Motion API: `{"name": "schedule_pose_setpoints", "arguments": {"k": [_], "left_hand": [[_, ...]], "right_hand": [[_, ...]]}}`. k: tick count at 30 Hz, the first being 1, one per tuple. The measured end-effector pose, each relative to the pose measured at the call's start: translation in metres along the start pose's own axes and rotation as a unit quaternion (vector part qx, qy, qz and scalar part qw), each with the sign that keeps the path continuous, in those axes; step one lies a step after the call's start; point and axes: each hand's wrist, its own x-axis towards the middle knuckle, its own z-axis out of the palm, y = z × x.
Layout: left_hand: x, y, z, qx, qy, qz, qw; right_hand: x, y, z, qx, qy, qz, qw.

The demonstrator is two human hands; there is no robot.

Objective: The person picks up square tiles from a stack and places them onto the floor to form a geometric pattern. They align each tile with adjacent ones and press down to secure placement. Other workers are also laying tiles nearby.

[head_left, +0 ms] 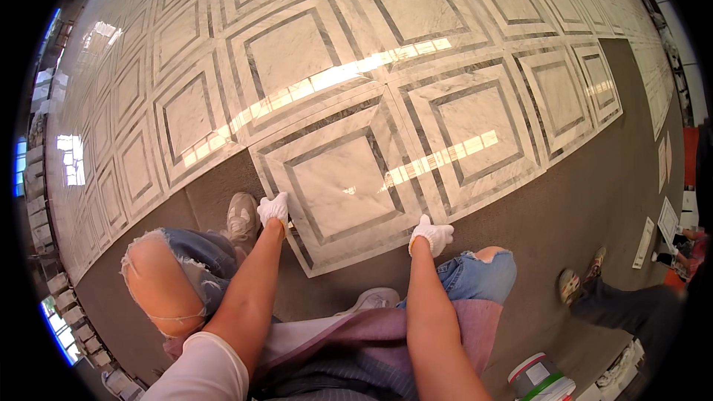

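A square marble-patterned tile point(338, 197), white with grey inlaid frames, lies in front of me at the edge of the laid tiles, a little askew to the row. My left hand point(273, 209), in a white knit glove, is closed at its left edge. At its right edge, near the front corner, my right hand point(433, 237) is gloved the same way and also closed. The undersides of both hands' fingertips are hidden. Along the tile's right side lies another tile point(475, 130) of the same pattern, with sunlight glare across both.
Glossy patterned tiles point(290, 52) spread far ahead. Bare grey floor point(512, 223) runs along their near edge. A white bucket with a green band point(541, 379) stands at lower right. Beyond it another person's legs point(624, 308) show, near a narrow pale strip point(643, 243).
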Motion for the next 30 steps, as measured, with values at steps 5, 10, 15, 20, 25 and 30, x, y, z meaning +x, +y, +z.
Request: {"name": "schedule_pose_setpoints", "arguments": {"k": [5,10,15,20,25,30], "left_hand": [[-0.033,0.051,-0.012,0.007,0.049,0.067,0.997],[-0.011,0.04,-0.01,-0.039,0.046,0.014,0.998],[0.014,0.03,-0.003,-0.084,0.031,0.006,0.996],[0.025,0.03,-0.004,-0.092,-0.011,0.001,0.996],[0.034,0.027,-0.006,-0.13,-0.045,0.003,0.991],[0.032,0.027,-0.009,-0.139,-0.041,0.021,0.989]], "right_hand": [[-0.015,-0.021,0.0,0.009,0.117,-0.4,0.909],[-0.025,-0.044,0.02,-0.042,0.041,-0.559,0.827],[-0.006,-0.07,0.027,-0.14,0.05,-0.604,0.783],[-0.004,-0.085,0.027,-0.205,-0.006,-0.569,0.796],[-0.013,-0.086,0.031,-0.208,0.002,-0.55,0.809],[-0.027,-0.088,0.036,-0.193,0.04,-0.54,0.818]]}}
